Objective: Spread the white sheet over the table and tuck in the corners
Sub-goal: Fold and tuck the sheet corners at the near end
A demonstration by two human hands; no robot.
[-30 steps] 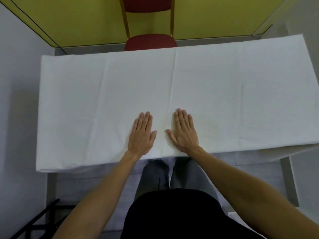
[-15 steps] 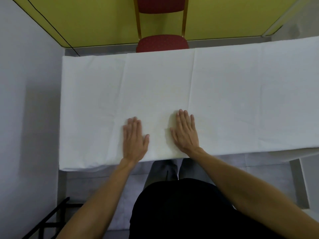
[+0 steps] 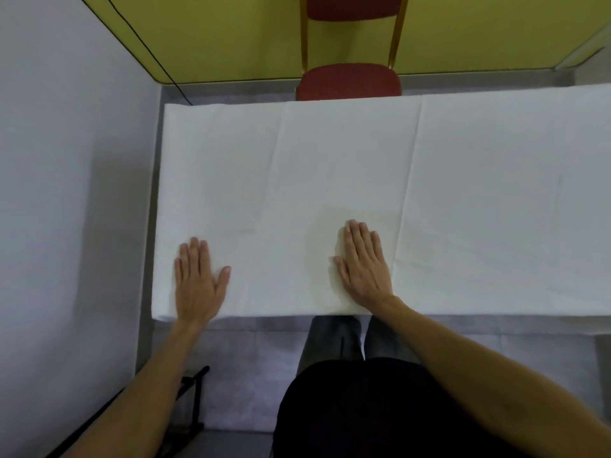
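Lying flat over the table, the white sheet carries both palms near its front edge. Left hand presses down with fingers straight by the sheet's left corner; right hand, also flat, rests well apart. A red chair stands beyond the fingertips.

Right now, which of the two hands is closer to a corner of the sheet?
The left hand, flat on the white sheet by its near left corner. The right hand lies flat too, but farther along the near edge.
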